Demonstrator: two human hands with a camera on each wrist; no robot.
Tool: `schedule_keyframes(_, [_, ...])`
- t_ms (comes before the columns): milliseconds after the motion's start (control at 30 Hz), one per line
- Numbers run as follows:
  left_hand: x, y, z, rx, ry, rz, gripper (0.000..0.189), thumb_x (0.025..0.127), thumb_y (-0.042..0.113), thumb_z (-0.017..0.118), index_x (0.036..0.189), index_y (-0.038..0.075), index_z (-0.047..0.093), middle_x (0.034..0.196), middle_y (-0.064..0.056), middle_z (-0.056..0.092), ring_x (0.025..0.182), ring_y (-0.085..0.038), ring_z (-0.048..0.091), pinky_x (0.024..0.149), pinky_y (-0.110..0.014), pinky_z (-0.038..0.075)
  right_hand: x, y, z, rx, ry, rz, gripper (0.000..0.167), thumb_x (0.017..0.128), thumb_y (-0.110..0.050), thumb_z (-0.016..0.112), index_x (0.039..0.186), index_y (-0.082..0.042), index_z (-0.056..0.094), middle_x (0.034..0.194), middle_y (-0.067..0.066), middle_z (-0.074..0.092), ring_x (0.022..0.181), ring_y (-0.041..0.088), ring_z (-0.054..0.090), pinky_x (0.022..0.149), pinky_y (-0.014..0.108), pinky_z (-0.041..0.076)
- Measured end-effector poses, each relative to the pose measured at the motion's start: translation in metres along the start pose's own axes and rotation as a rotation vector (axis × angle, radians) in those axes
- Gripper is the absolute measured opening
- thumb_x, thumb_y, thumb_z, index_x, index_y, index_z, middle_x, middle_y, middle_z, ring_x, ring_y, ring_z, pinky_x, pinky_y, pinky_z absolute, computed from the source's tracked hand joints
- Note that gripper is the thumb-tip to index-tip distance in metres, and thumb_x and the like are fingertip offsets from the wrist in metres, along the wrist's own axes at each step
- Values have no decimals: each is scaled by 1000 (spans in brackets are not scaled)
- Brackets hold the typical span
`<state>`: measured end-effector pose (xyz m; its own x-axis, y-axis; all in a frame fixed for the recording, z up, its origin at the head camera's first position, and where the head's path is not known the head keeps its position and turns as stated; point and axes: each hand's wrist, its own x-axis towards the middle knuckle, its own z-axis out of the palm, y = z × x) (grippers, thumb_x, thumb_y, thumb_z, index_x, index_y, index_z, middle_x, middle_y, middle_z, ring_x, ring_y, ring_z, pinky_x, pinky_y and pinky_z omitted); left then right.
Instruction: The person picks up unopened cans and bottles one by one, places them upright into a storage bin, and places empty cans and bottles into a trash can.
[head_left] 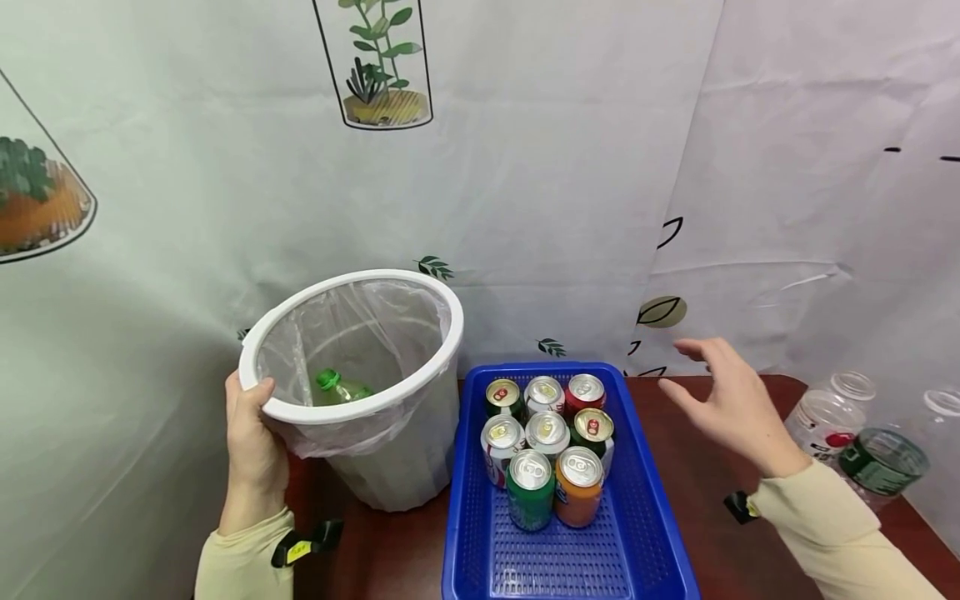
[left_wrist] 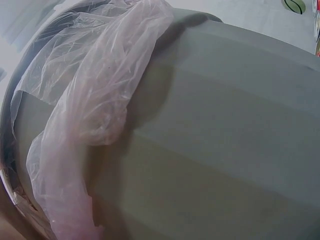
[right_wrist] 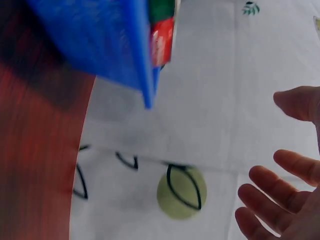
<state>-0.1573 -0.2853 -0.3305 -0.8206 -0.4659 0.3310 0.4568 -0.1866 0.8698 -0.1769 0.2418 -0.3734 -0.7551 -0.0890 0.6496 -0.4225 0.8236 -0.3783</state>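
Observation:
My left hand (head_left: 253,446) grips the white rim of a grey trash can (head_left: 397,479), thumb over the rim and fingers underneath. The can leans toward me and is lined with a thin clear bag (left_wrist: 100,95), which bunches below the rim in the left wrist view. Inside lies a green-capped plastic bottle (head_left: 337,387). To the right, my right hand (head_left: 731,408) is in the air with thumb and fingers spread, holding nothing. It is between the blue basket (head_left: 652,500) and several clear plastic bottles and jars (head_left: 832,408).
Several drink cans stand upright in the back part of the basket, among them a green can (head_left: 530,496) and an orange can (head_left: 578,492). A dark red table (head_left: 720,508) lies beneath everything. A pale printed cloth (head_left: 540,208) hangs close behind.

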Motion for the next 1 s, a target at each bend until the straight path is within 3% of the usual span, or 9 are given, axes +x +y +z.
schedule_keyframes(133, [0, 0, 1, -2, 1, 4, 31, 96, 21, 47, 127, 15, 49, 127, 0, 47, 114, -17, 43, 94, -29, 32, -12, 13, -10, -89, 62, -22, 60, 75, -16, 87, 129, -1, 64, 118, 21, 64, 108, 41, 60, 86, 56, 44])
schedule_keyframes(333, [0, 0, 1, -2, 1, -7, 31, 96, 20, 47, 127, 15, 48, 126, 0, 47, 113, -16, 43, 94, -28, 32, -26, 31, -28, -191, 170, -57, 62, 67, -16, 84, 123, 4, 65, 114, 27, 62, 102, 51, 54, 87, 60, 39])
schedule_keyframes(467, [-1, 1, 0, -1, 3, -12, 31, 97, 20, 47, 127, 16, 48, 125, 0, 47, 112, -16, 43, 93, -27, 33, -34, 44, -42, -259, 218, -34, 62, 68, -21, 78, 121, 7, 64, 117, 32, 59, 103, 54, 51, 86, 64, 37])
schedule_keyframes(700, [0, 1, -1, 3, 12, -8, 30, 97, 20, 47, 126, 15, 49, 125, 1, 47, 112, -16, 43, 93, -27, 32, -39, 65, -63, -334, 273, 121, 64, 72, -20, 72, 124, 14, 58, 130, 42, 50, 110, 63, 43, 92, 68, 33])
schedule_keyframes(867, [-1, 0, -1, 6, 14, -11, 29, 97, 20, 47, 126, 16, 49, 125, 0, 47, 112, -16, 44, 93, -27, 33, -40, 74, -72, -345, 218, 273, 67, 77, -16, 70, 132, 17, 51, 139, 45, 42, 119, 67, 37, 97, 69, 29])
schedule_keyframes(1000, [-1, 0, -1, 16, 12, -11, 31, 97, 21, 46, 128, 16, 48, 126, 1, 47, 112, -16, 43, 93, -28, 32, -38, 80, -76, -344, 173, 342, 70, 80, -17, 69, 136, 18, 47, 143, 46, 37, 122, 68, 35, 98, 70, 28])
